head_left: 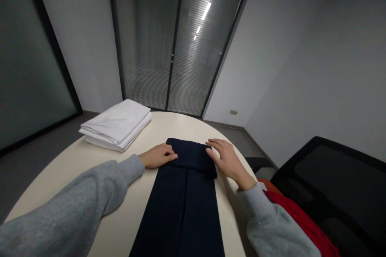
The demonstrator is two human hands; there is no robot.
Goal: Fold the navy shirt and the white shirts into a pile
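One navy cloth (200,202), far end folded over, and folded white cloth (117,120) on tabletop (177,124); left grip (158,156) curled, hold unclear; right grip (225,158) spread, unclosed

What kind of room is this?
It looks like a small office or meeting room, though I can't be sure. There's a round table, a black mesh-backed chair, and tall glass panels with blinds, which you often see in offices.

Office or meeting room: black-framed glass partition (144,48) with blinds (193,68), round table (176,122), mesh-backed chair (340,180).
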